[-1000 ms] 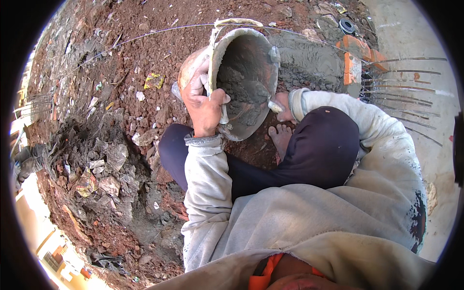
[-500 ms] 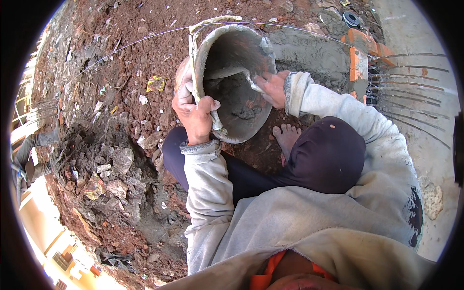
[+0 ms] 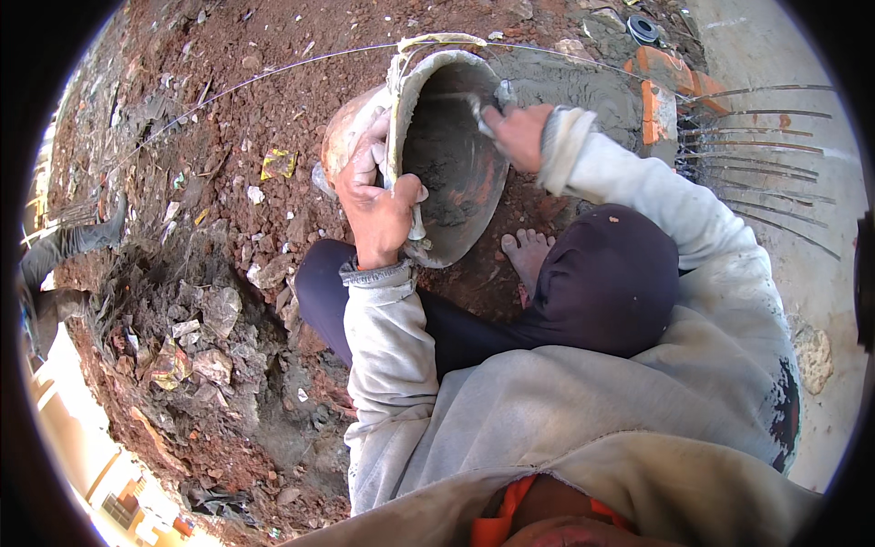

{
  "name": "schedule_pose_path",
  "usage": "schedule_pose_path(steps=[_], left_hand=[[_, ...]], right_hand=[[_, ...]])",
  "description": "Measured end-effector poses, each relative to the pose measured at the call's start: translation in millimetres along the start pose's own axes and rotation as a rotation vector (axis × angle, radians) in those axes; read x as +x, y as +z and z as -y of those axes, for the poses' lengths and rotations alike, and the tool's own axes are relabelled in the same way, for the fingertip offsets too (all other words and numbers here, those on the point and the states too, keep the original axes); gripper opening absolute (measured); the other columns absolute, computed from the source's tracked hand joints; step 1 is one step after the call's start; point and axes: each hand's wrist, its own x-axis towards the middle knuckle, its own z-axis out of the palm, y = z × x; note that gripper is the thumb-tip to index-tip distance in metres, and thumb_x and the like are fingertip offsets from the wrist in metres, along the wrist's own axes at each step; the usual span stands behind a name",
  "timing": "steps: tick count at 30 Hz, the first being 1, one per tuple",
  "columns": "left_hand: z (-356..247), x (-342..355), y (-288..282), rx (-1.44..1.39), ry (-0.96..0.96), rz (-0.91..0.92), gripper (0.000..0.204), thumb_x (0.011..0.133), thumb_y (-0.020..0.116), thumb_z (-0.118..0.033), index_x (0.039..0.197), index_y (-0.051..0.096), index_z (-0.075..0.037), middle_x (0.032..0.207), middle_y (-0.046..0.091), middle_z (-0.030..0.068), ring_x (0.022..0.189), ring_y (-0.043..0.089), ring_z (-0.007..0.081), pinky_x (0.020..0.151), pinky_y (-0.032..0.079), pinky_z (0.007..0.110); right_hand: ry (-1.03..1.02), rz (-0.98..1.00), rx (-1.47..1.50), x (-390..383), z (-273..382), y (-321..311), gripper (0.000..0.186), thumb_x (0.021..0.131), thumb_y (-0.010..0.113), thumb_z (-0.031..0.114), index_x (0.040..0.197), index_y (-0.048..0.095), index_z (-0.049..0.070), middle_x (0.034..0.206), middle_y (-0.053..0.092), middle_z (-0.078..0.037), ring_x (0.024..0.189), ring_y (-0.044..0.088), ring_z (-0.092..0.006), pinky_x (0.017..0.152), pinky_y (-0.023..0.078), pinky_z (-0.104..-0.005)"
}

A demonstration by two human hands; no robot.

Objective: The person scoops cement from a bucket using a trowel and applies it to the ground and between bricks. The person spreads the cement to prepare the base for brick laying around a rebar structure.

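Observation:
A mortar-crusted bucket [image 3: 460, 239] is tipped on its side in front of me, its mouth turned toward the right. Grey wet mortar [image 3: 442, 178] coats the inside. With my left hand [image 3: 378, 214] I grip the rim and rope-like handle on the left, thumb over the edge. My right hand [image 3: 519, 137] is closed around the handle of a trowel [image 3: 475, 108] at the bucket's mouth. The trowel's blade reaches inside toward the far wall and is hard to make out in the shade.
Beyond the bucket, a bed of wet mortar [image 3: 583, 96] runs up to orange bricks [image 3: 658, 111] on the right. Thin rods [image 3: 761, 146] jut over the concrete [image 3: 802, 292]. A taut string [image 3: 301, 62] crosses above. Rubble [image 3: 219, 310] lies left; a person's leg [image 3: 68, 251] shows at the far left.
My right hand has moved up and away from me with the trowel, whose blade has gone from mid-bucket to the far wall. My left hand still holds the bucket, now turned slightly.

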Motion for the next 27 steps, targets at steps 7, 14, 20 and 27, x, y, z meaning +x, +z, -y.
schedule_pose_path(steps=[7, 14, 20, 27], left_hand=[[0.5, 4.5, -1.9, 0.048, 0.11, 0.004, 0.062, 0.059, 0.052, 0.003, 0.12, 0.059, 0.006, 0.116, 0.062, 0.01, 0.101, 0.057, 0.0151, 0.077, 0.05, 0.024], [5.5, 3.1, 5.4, 0.107, 0.127, -0.025, 0.06, 0.06, 0.052, 0.004, 0.12, 0.059, 0.006, 0.112, 0.063, 0.0093, 0.094, 0.058, 0.0136, 0.077, 0.049, 0.024], [4.4, -4.1, 0.0, 0.048, 0.05, -0.094, 0.044, 0.06, 0.054, 0.002, 0.102, 0.062, 0.012, 0.113, 0.063, 0.0106, 0.094, 0.057, 0.0147, 0.073, 0.044, 0.021], [16.3, 1.8, 10.9, 0.06, 0.052, -0.057, 0.045, 0.055, 0.048, 0.005, 0.097, 0.061, 0.008, 0.095, 0.06, 0.0057, 0.084, 0.055, 0.014, 0.079, 0.042, 0.021]], right_hand=[[-0.224, 0.45, 0.379, -29.2, 30.6, 13.8, 0.034, 0.083, 0.061, 0.028, 0.103, 0.061, 0.001, 0.077, 0.068, -0.019, 0.079, 0.069, -0.033, 0.074, 0.053, -0.044], [0.014, 0.38, 0.226, -0.3, -26.0, 12.4, 0.037, 0.084, 0.059, 0.034, 0.106, 0.062, 0.004, 0.089, 0.067, -0.023, 0.09, 0.064, -0.041, 0.083, 0.05, -0.049], [0.103, 0.342, 0.285, -19.5, 0.0, 43.7, 0.04, 0.083, 0.061, 0.029, 0.115, 0.056, 0.006, 0.094, 0.066, -0.024, 0.095, 0.063, -0.0425, 0.086, 0.05, -0.0503], [-0.264, 0.301, 0.916, -16.9, 14.4, 132.3, 0.027, 0.071, 0.069, 0.022, 0.089, 0.065, 0.001, 0.077, 0.068, -0.015, 0.074, 0.067, -0.033, 0.066, 0.051, -0.0448]])
